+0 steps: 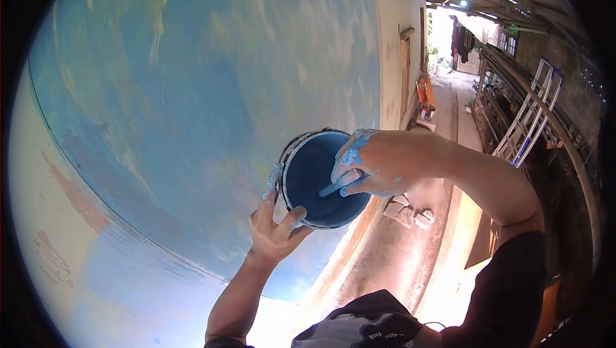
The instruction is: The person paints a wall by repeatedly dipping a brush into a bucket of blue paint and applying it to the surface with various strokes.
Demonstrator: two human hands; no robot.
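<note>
A round paint bucket with a dark rim and blue inside is tilted so its mouth faces me, close to the wall. My left hand grips its lower left side, with the thumb over the rim and paint on the fingers. Over the bucket's mouth, my right hand has its fingers curled together and smeared with light blue paint. A short, paint-covered, stick-like shape points from those fingers into the bucket; its kind is not clear. Streaky blue and pale yellow paint covers the wall beside both hands.
A narrow passage runs ahead on the right. Broken blocks lie on its floor. Along the right side are a ladder and long stacked poles. An orange object stands by the wall farther on, and dark clothes hang beyond.
</note>
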